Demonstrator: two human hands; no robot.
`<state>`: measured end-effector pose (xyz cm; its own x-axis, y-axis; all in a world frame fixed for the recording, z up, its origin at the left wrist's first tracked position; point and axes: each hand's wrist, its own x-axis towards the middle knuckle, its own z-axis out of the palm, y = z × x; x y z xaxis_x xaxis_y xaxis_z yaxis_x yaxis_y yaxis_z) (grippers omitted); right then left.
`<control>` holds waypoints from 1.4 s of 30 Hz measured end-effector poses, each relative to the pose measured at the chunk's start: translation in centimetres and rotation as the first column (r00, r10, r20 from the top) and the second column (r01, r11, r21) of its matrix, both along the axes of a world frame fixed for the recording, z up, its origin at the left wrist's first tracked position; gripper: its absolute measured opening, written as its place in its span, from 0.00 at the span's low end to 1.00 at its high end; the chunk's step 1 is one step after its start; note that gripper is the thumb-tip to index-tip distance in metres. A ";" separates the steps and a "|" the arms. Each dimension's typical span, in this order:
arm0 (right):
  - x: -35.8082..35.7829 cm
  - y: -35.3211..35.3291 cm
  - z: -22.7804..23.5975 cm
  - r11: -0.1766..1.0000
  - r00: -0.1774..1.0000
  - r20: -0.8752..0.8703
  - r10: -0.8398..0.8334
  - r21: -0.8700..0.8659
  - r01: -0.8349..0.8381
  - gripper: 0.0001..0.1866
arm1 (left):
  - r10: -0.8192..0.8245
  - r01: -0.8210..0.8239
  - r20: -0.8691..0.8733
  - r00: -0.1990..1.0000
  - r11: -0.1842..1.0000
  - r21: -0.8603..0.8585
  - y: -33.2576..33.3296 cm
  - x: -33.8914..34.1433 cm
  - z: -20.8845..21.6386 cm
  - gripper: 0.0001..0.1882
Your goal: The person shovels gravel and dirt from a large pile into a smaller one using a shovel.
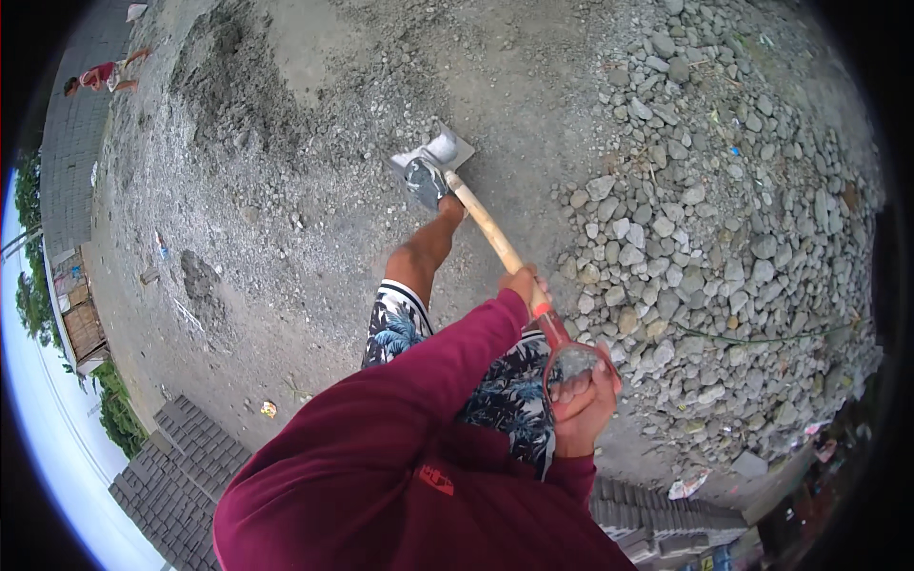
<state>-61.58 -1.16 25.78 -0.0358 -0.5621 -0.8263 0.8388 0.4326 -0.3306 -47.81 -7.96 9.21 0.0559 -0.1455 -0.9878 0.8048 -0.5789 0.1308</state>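
Observation:
A shovel [490, 230] with a pale wooden shaft slants across the middle of the head view. My left hand [524, 285] is closed round the lower part of the grip, where wood meets the red handle. Around the red D-shaped handle [560, 343], my right hand [587, 402] is wrapped, close to my body. Far down the shaft, the flat metal blade [462, 152] rests against the gritty ground. My foot in a dark shoe [426, 181] stands beside or on the blade's near edge; which one, I cannot tell.
A broad heap of grey stones [714, 247] covers the right side. Dark, damp-looking gravel [238, 90] lies at the far left. Stacked grey blocks [181, 476] stand at the lower left, with more blocks [657, 514] at the lower right. Another person [100, 76] is at the far left.

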 end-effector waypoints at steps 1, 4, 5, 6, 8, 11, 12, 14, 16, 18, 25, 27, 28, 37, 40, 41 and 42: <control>-1.0 0.8 0.6 0.998 0.999 -0.039 0.026 0.056 -0.024 0.22 | 0.041 -0.041 0.008 0.999 0.999 0.007 0.9 -0.9 -1.2 0.09; -1.4 -2.7 0.0 0.995 0.995 -0.030 0.096 0.019 -0.096 0.21 | 0.010 -0.004 0.090 0.996 0.998 -0.065 -1.9 -0.9 -1.4 0.10; -1.4 -1.2 0.6 0.991 0.993 -0.011 0.118 0.063 -0.117 0.20 | -0.041 0.040 0.113 0.993 0.999 0.012 0.6 -1.0 -0.8 0.10; -1.5 0.3 1.4 0.984 0.990 0.010 0.140 0.108 -0.140 0.20 | -0.068 0.061 0.111 0.991 0.996 0.068 2.7 -1.0 -0.3 0.10; -1.0 1.9 3.2 0.982 0.995 0.033 0.099 0.156 -0.103 0.20 | -0.094 0.082 0.118 0.989 0.992 0.100 3.9 -0.1 1.4 0.09; 0.1 2.6 5.7 0.984 0.999 0.045 0.022 0.177 -0.029 0.20 | -0.088 0.063 0.138 0.987 0.983 0.172 4.2 0.3 4.4 0.07; 0.9 2.4 5.6 0.988 0.999 0.031 -0.018 0.151 0.013 0.20 | -0.146 0.127 0.093 0.985 0.975 0.182 3.9 1.2 4.0 0.07; 4.2 -0.4 2.4 1.000 1.000 -0.003 0.010 0.007 -0.010 0.20 | -0.135 0.128 0.054 0.989 0.986 0.111 0.3 4.2 1.0 0.08; 6.3 -5.7 -2.8 0.994 1.000 0.003 0.031 -0.105 -0.030 0.20 | -0.099 0.099 0.045 0.994 0.995 -0.002 -5.3 7.2 -3.3 0.10; 4.0 -6.5 -6.3 0.998 0.999 0.008 0.039 -0.040 -0.039 0.21 | -0.060 0.060 0.032 0.998 0.998 -0.016 -4.9 5.8 -7.9 0.11; 0.9 -7.1 -14.3 0.972 0.965 -0.168 0.203 0.156 -0.177 0.10 | -0.111 0.111 -0.084 0.990 0.994 -0.003 -6.4 7.7 -13.7 0.14; -0.6 -6.8 -17.5 0.915 0.798 -0.479 0.366 0.339 -0.216 0.08 | -0.174 0.174 -0.156 0.972 0.985 -0.012 -9.0 10.2 -16.8 0.15; -0.1 -7.7 -17.9 0.891 0.756 -0.513 0.406 0.406 -0.203 0.07 | -0.119 0.124 -0.063 0.991 0.990 0.067 -10.1 12.0 -18.7 0.15; 0.0 -7.6 -19.3 0.729 0.650 -0.581 0.491 0.682 0.060 0.05 | -0.013 -0.012 0.178 0.984 0.990 0.142 -15.3 20.0 -28.7 0.05; 1.3 -9.1 -15.7 0.674 0.594 -0.571 0.567 0.736 0.064 0.09 | -0.084 -0.005 0.232 0.969 0.934 0.357 -16.7 19.5 -25.8 0.03; 1.9 -9.4 -14.5 0.637 0.582 -0.564 0.585 0.764 0.099 0.09 | -0.075 -0.019 0.218 0.973 0.917 0.397 -17.4 20.2 -25.0 0.03; 2.4 -9.5 -13.0 0.604 0.572 -0.560 0.599 0.785 0.136 0.09 | -0.108 0.009 0.223 0.969 0.915 0.404 -17.1 20.2 -23.2 0.05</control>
